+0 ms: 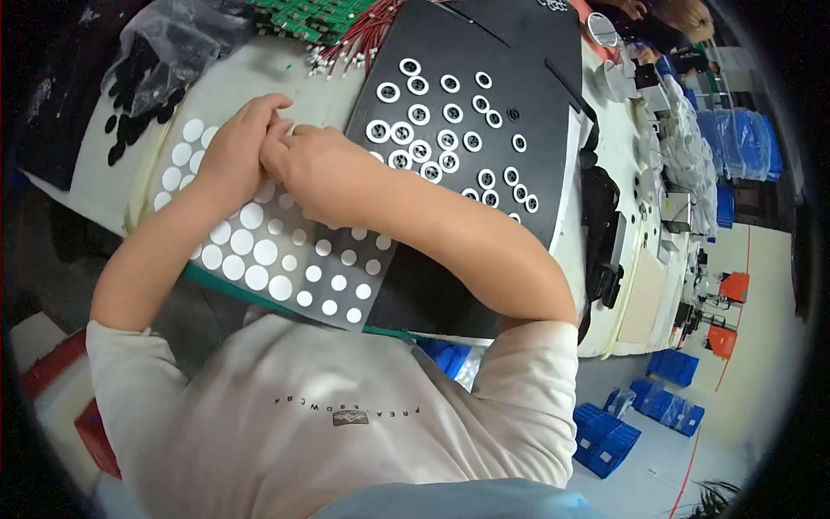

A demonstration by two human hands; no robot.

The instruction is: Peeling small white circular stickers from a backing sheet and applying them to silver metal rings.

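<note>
My left hand (pixel 242 143) and my right hand (pixel 324 173) meet over a translucent sheet (pixel 337 298) of round white stickers (pixel 257 277). Their fingers are bent and pressed together at the tips, and whatever lies between them is too small or hidden to make out. The sheet carries larger discs on its left part and smaller ones on its right. Beside it, right of my hands, a black mat (pixel 432 281) bears many white rings with black centres (pixel 419 113), spread loosely across it. My right forearm crosses above the mat's near part.
Green circuit boards (pixel 316 17) and red wires with white connectors (pixel 350 43) lie at the back. A clear plastic bag (pixel 177 52) and black discs (pixel 130 130) are at the far left. Black tools (pixel 566 86) rest along the mat's right. Blue crates (pixel 605 437) stand on the floor.
</note>
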